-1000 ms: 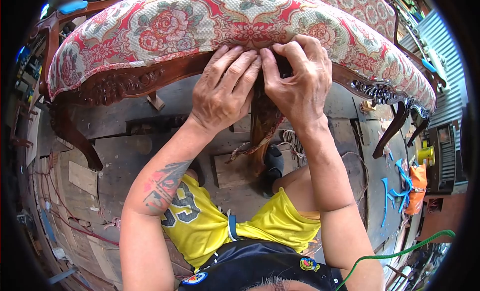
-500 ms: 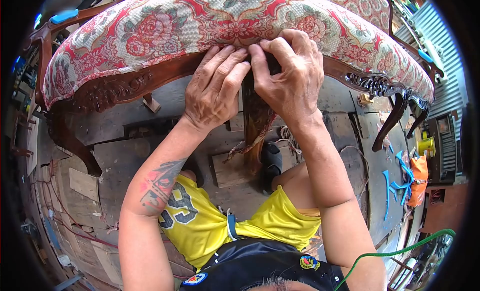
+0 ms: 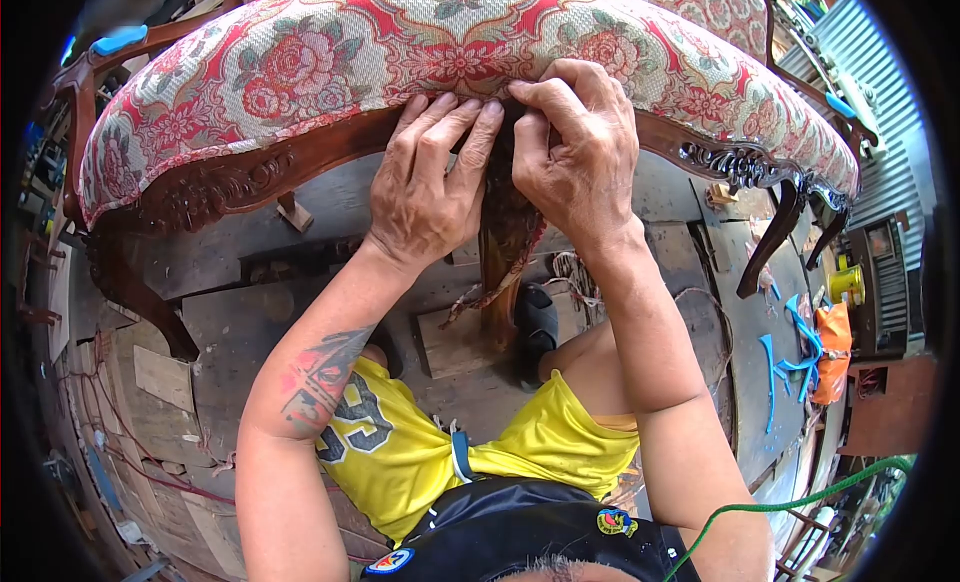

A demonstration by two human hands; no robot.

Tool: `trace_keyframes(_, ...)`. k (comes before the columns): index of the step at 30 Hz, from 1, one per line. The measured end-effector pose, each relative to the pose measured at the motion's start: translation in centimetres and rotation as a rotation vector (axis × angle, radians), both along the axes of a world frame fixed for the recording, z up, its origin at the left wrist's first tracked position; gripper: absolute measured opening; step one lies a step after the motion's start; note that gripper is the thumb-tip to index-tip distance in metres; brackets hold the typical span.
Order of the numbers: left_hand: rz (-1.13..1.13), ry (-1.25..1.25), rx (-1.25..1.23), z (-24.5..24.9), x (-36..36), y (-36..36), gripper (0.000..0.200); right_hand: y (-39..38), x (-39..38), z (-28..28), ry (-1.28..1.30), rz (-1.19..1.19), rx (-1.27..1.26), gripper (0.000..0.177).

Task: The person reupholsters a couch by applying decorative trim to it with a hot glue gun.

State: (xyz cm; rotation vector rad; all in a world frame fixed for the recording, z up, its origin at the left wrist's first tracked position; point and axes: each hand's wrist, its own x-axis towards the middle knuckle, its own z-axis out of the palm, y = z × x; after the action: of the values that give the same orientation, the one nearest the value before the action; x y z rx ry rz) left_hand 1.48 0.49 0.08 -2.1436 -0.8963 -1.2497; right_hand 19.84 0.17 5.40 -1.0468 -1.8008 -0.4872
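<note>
Red and cream floral fabric [image 3: 300, 67] covers the seat of a carved wooden sofa, whose dark front rail [image 3: 330, 162] curves below it. My left hand [image 3: 430, 177] presses its fingertips side by side against the fabric's lower edge at the middle of the rail. Just right of it, my right hand [image 3: 580, 147] is bent, thumb and index finger together at the same edge; anything between them is too small to make out. A dark centre leg [image 3: 497, 252] stands below both hands.
Wooden boards [image 3: 240, 332] make up the floor. Blue strips [image 3: 770, 382] and an orange bag [image 3: 832, 352] lie at the right, near a yellow can [image 3: 846, 285]. A green cord [image 3: 800, 502] crosses the lower right. Carved legs [image 3: 775, 242] stand at both sides.
My right thumb has curled in and drawn back from the fabric edge, its index finger staying there. My left fingers have shifted slightly. The view has moved a little.
</note>
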Motion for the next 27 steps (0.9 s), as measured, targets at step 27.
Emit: trace_keyframes(27,-0.072,-0.022,-0.010,-0.22,-0.09,0.28,0.058,0.65,-0.58,-0.10,0.107,-0.004,0.003,0.011)
